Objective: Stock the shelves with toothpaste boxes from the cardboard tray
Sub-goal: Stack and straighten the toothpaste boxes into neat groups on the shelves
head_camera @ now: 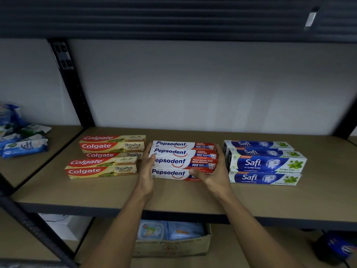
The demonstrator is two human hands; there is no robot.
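Before you: glossy printed card on the Pepsodent boxes [173,151], Colgate boxes [108,147] and Safi boxes [266,163]; a smooth, matt tan board shelf [173,196]; a dark matt metal upright [75,89]; shiny plastic packets [25,146]; a dull brown cardboard box [173,246].

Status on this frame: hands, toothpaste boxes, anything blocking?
Left hand and right hand press the ends of the white toothpaste boxes, fingers straight. Red boxes left, blue boxes right. Nothing blocking.

Dim, cool light all round. The back wall [193,84] is the brightest patch, a soft grey-white glow. The shelf overhead [173,16] goes almost black. Soft shadows sit beneath the boxes [183,161], their print sharp. Straight lines bow at the edges, and the packets [23,146] far left smear into blur.
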